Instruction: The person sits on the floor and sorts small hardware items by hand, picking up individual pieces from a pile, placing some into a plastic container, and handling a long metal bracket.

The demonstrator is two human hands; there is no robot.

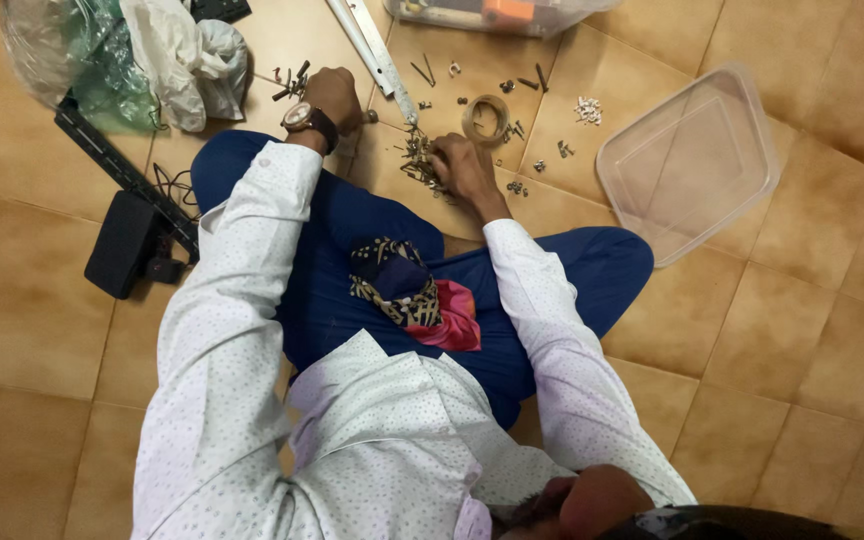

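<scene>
A person sits cross-legged on a tan tiled floor [32,330], seen from above the head. The right hand [462,165] rests palm down on a tangled pile of small metal screws and nails [418,158], fingers curled into it; whether it pinches any one piece I cannot tell. The left hand [337,98], with a brown-strapped wristwatch [304,118] on its wrist, sits at about ten o'clock from the pile, curled loosely against the floor beside a smaller cluster of dark screws [290,82]; its grip is hidden from here.

A long grey metal rail [377,50] runs up toward twelve o'clock between the two hands. At one o'clock from the pile lies a roll of brownish tape [485,118], with loose fasteners scattered round it and a small heap of white plastic plugs [587,108] farther out. A clear plastic container lid [692,160] lies at three o'clock, well apart.

By my judgement the sorting of hardware is under way, the pile still mostly mixed. Picking out single pieces calls for a fine fingertip pinch, since they lie interlocked.
</scene>
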